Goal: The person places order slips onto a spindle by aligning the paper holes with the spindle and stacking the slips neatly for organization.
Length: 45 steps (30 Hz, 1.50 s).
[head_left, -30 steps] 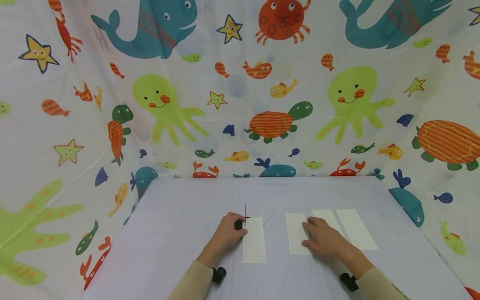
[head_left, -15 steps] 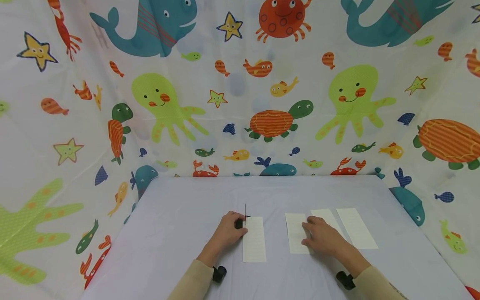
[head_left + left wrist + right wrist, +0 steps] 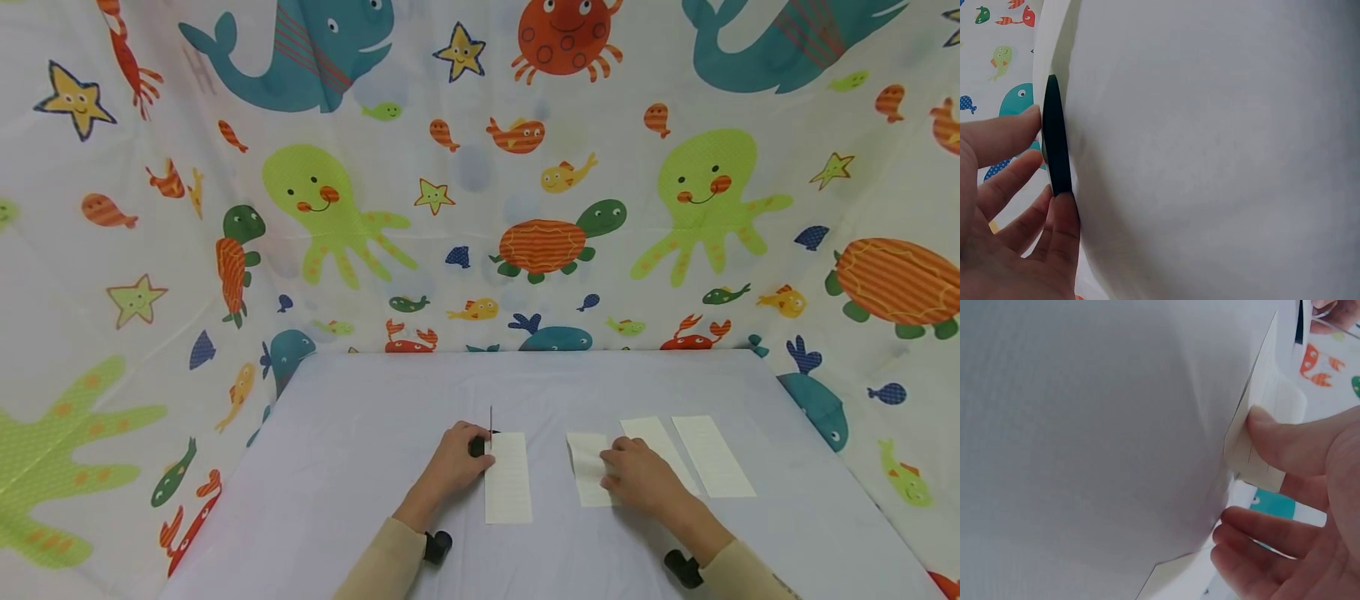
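Note:
My left hand (image 3: 455, 462) holds a thin, flat, dark thing (image 3: 1055, 137) between thumb and fingers; its kind is unclear. In the head view it stands nearly edge-on as a thin upright line, with a black part (image 3: 477, 448) inside the grip. Right beside it lies a lined cream paper strip (image 3: 508, 492), flat on the cloth. My right hand (image 3: 647, 475) pinches the right edge of a second paper strip (image 3: 588, 483), which is bent and partly raised at its far end. In the right wrist view the thumb presses on this strip (image 3: 1260, 450), the index finger behind it.
Two more cream paper strips, one (image 3: 660, 442) partly behind the right hand and one (image 3: 714, 458) further right, lie on the white tablecloth (image 3: 360, 408). A sea-animal curtain (image 3: 480, 217) hangs behind and at both sides.
The strip at my right hand was flat; now it bends up at its far end and has shifted slightly left. The right hand moved a little left. The left hand keeps its place.

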Motion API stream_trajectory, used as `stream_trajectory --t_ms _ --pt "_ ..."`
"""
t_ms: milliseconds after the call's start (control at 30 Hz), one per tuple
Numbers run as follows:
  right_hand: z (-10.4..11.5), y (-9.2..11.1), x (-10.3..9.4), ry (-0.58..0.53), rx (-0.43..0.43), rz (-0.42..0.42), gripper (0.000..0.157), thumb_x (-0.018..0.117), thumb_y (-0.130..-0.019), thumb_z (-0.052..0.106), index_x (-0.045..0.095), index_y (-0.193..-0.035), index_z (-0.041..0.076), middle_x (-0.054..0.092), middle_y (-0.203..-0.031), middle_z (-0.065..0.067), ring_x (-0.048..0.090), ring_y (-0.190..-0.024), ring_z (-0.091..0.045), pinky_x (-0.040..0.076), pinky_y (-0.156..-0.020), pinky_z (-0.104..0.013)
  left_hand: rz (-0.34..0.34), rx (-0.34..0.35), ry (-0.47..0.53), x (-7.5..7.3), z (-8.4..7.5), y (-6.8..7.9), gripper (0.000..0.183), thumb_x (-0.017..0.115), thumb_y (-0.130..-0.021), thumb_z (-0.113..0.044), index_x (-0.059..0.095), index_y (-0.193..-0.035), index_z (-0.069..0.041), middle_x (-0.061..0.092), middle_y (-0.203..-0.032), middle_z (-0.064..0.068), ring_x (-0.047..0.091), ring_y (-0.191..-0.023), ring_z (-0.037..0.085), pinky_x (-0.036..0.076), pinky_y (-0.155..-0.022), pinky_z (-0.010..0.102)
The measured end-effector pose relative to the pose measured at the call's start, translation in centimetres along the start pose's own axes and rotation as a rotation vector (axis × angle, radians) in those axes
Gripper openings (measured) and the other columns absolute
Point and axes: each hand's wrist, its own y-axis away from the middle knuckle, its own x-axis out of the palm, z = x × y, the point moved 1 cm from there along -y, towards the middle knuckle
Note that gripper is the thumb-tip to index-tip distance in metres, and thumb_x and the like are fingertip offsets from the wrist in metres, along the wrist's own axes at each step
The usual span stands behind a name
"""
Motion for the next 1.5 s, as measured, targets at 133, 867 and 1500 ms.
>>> stream_trajectory --t_ms 133,867,1500 --pt "0.6 0.1 -0.1 -0.032 0.013 -0.031 0.031 0.081 -0.083 0.01 0.072 -0.111 -0.002 0.064 -0.101 -0.011 0.057 -0.091 -0.028 0.053 -0.079 -0.043 -0.002 0.001 0.0 0.0 0.1 0.0 0.034 0.077 -0.09 -0.018 0.068 -0.121 -0.006 0.057 -0.133 0.017 0.053 -0.124 0.035 0.045 -0.105 0.054" --pt "0.7 -0.7 0.4 -0.502 0.263 0.005 0.05 0.078 -0.08 0.0 0.064 -0.128 0.0 0.062 -0.107 -0.011 0.059 -0.09 -0.022 0.05 -0.071 -0.037 0.009 0.029 0.004 -0.1 0.2 0.0 0.032 0.075 -0.09 -0.016 0.067 -0.12 -0.005 0.056 -0.132 0.018 0.052 -0.123 0.036 0.045 -0.104 0.055" --pt "1.4 -1.1 1.4 -0.642 0.363 -0.157 0.022 0.074 -0.084 0.002 0.075 -0.106 0.006 0.068 -0.105 -0.008 0.063 -0.092 -0.022 0.052 -0.07 -0.033 0.011 0.027 0.006 0.2 0.8 -0.3 0.033 0.075 -0.091 -0.018 0.067 -0.121 -0.007 0.056 -0.133 0.017 0.051 -0.125 0.036 0.043 -0.106 0.055"
